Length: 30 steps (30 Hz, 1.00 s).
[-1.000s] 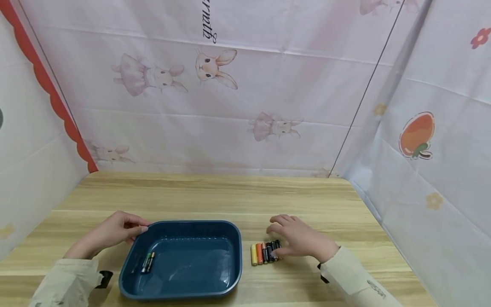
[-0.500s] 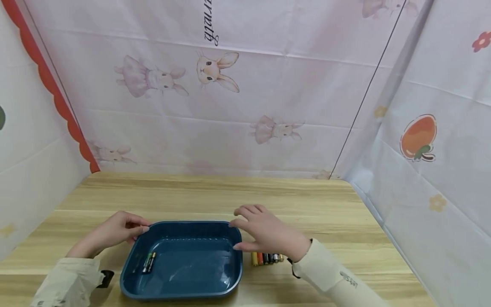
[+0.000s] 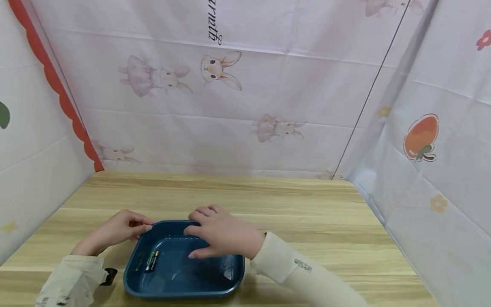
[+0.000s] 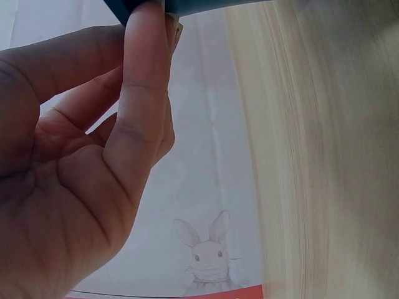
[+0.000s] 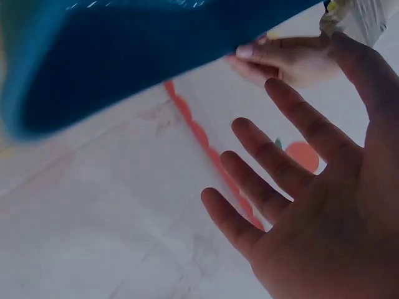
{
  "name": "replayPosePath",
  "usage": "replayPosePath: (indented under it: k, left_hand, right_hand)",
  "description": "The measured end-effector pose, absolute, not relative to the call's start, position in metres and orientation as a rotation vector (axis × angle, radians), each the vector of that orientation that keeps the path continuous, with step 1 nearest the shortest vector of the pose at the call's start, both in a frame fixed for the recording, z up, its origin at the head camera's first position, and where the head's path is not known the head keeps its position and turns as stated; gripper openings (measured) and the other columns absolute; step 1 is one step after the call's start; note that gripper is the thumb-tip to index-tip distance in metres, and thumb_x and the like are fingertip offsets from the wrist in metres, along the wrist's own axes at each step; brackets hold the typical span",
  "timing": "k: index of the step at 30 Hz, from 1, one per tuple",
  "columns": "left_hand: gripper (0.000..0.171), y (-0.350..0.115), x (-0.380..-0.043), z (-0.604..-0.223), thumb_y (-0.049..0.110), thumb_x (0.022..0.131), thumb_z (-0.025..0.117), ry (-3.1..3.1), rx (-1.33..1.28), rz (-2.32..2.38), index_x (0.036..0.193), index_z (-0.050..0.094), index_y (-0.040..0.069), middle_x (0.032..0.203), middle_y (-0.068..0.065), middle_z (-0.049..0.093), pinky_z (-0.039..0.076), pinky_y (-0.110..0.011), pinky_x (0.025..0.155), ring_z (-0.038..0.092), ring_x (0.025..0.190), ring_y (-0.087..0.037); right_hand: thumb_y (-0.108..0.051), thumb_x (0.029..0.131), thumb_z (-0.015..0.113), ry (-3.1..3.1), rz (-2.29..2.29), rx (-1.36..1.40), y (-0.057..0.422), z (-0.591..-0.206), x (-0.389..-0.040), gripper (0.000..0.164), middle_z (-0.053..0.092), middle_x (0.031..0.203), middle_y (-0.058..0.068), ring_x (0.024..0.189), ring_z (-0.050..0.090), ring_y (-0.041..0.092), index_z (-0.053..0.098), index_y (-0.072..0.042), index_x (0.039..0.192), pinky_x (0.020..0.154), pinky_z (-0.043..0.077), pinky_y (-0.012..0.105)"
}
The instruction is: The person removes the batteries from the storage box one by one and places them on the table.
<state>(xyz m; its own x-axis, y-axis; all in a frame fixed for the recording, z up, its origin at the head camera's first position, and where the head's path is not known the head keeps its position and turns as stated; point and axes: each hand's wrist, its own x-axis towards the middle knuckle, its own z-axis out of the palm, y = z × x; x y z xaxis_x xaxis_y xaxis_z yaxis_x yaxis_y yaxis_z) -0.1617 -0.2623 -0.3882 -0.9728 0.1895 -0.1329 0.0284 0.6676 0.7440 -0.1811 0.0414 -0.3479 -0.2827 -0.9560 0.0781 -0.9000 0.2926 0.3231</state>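
A dark blue rectangular tray [image 3: 184,294] stands on the wooden table. Its back left corner is pinched between the thumb and fingers of my left hand [image 3: 118,232]; the left wrist view shows those fingertips on the blue rim [image 4: 206,7]. Two slim batteries [image 3: 152,261] lie side by side in the tray's left part. My right hand [image 3: 226,234] is over the right half of the tray, palm down. In the right wrist view its fingers [image 5: 255,146] are spread and hold nothing.
The right sleeve [image 3: 303,268] reaches across the table [image 3: 326,226] from the front right and hides the spot right of the tray. Printed cloth walls [image 3: 245,94] enclose the back and both sides.
My right hand has moved left from a row of several batteries to over the tray. That row is now hidden behind the right arm. My left hand has stayed at the tray's corner.
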Motion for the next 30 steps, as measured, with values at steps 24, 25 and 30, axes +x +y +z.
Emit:
replayPosePath:
  k: [24, 25, 30]
  left_hand:
    - [0.024, -0.267, -0.165, -0.392, 0.010, 0.096, 0.059, 2.618, 0.284, 1.248, 0.112, 0.067, -0.006, 0.086, -0.007, 0.066, 0.055, -0.036, 0.060, 0.059, 0.068, -0.019]
    - [0.024, -0.268, -0.165, -0.392, 0.010, 0.096, 0.058, 2.622, 0.286, 1.244, 0.112, 0.066, -0.006, 0.086, -0.007, 0.066, 0.055, -0.036, 0.060, 0.059, 0.067, -0.019]
    - [0.025, -0.270, -0.167, -0.394, 0.009, 0.096, 0.058, 2.632, 0.292, 1.237, 0.113, 0.066, -0.007, 0.086, -0.007, 0.066, 0.056, -0.036, 0.059, 0.059, 0.067, -0.019]
  right_hand:
    - [-0.070, 0.087, 0.048, -2.491, -0.605, 1.819, -0.066, -0.382, -0.181, 0.052, 0.045, 0.135, -0.013, 0.114, 0.040, 0.006, 0.057, -0.039, 0.128, 0.099, 0.037, 0.026]
    - [-0.070, 0.087, 0.048, -2.500, -0.603, 1.812, -0.068, -0.384, -0.181, 0.052, 0.045, 0.135, -0.013, 0.114, 0.040, 0.006, 0.057, -0.039, 0.128, 0.099, 0.037, 0.026]
    - [-0.070, 0.087, 0.049, -2.559, -0.611, 1.776, -0.076, -0.388, -0.182, 0.053, 0.040, 0.142, -0.013, 0.119, 0.037, 0.006, 0.056, -0.038, 0.129, 0.101, 0.036, 0.025]
